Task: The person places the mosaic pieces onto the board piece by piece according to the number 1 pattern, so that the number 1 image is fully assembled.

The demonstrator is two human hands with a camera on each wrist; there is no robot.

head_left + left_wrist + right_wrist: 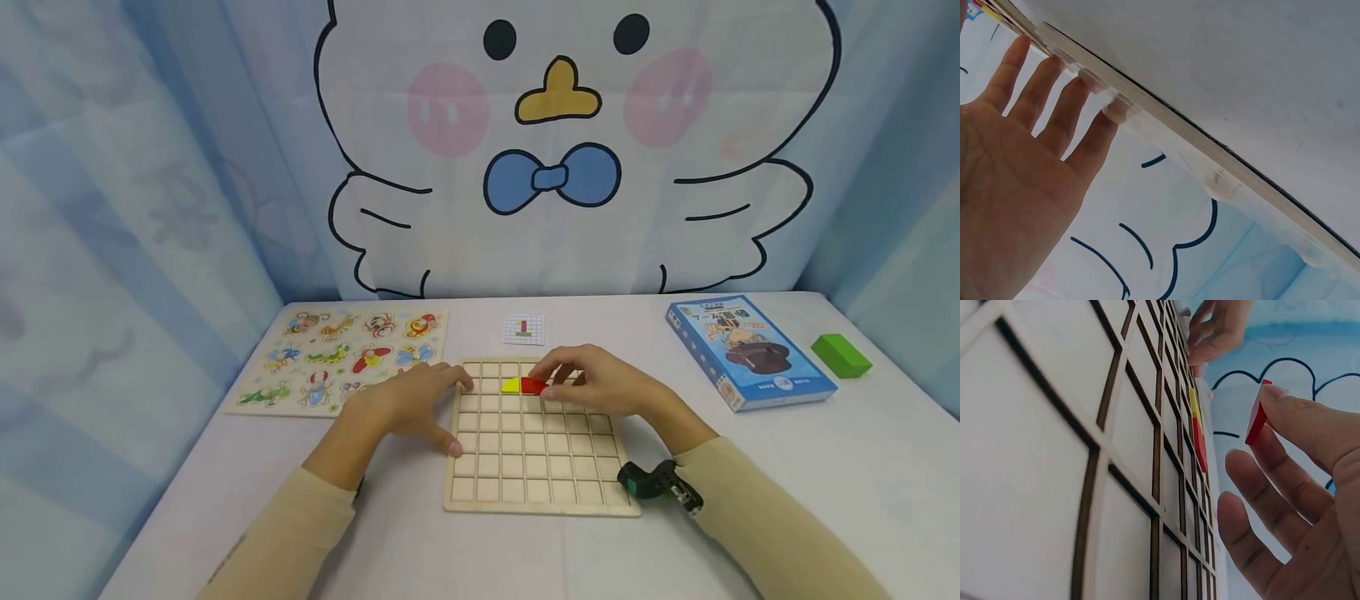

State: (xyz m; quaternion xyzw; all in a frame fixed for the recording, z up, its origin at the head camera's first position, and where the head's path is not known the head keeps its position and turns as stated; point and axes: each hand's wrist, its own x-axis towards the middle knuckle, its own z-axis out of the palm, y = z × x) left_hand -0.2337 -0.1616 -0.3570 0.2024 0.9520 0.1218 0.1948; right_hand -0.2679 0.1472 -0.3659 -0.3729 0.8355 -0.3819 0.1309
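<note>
A wooden grid board (536, 467) lies flat on the table. A yellow piece (511, 385) sits in its upper part, and right beside it is a red piece (1199, 440). My right hand (600, 379) is over the board's upper right, pinching a small flat red tile (1256, 419) between thumb and index finger; the other fingers are loosely bent. At the board's left edge, my left hand (416, 404) rests with fingers extended and thumb spread, holding nothing. Its fingers (1072, 115) overlap the edge of a thin wooden panel in the left wrist view.
An insect picture board (300, 354) lies at the left, partly behind the left hand. Beyond the grid board is a small pattern card (523, 330). At the right are a blue box (750, 350) and a green block (842, 356). A printed curtain (555, 250) hangs behind the table.
</note>
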